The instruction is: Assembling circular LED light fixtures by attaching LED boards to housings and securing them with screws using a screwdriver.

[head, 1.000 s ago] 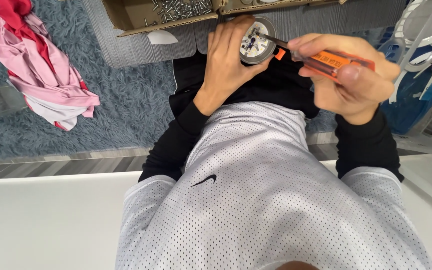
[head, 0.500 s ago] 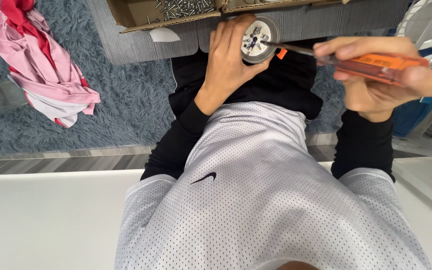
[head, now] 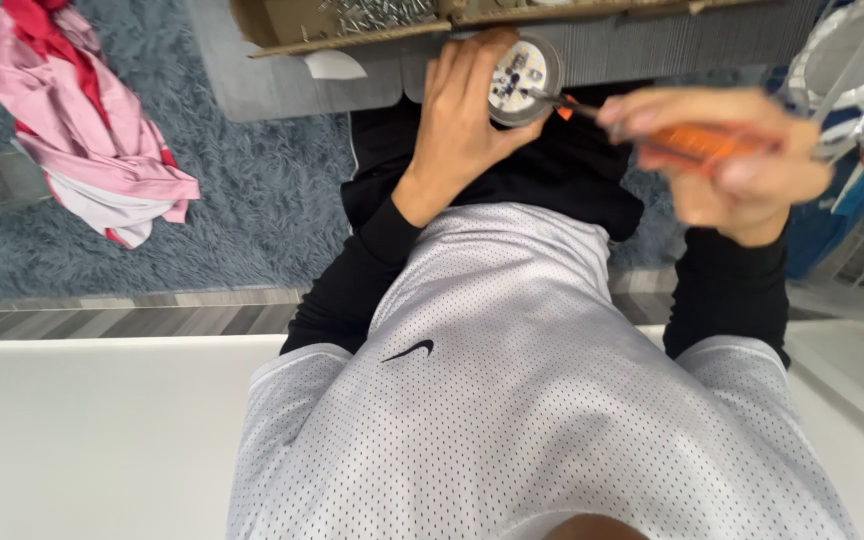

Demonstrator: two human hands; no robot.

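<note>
While left fingers [head: 472, 90] wrap the round lamp [head: 520, 80], the screwdriver [head: 682, 140] tip touches it.

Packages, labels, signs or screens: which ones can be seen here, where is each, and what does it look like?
Cardboard box: top edge, beyond the left hand; open, shallow, brown, holding silvery screws.
White label: on the grey surface just below the box's front; small, rounded, too small to tell more.
Logo: on the white mesh shirt, centre; small, black, curved mark.
No screens or signs in view.

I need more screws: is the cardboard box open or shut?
Open: the cardboard box has its flaps spread, with loose silver screws showing inside.
</note>
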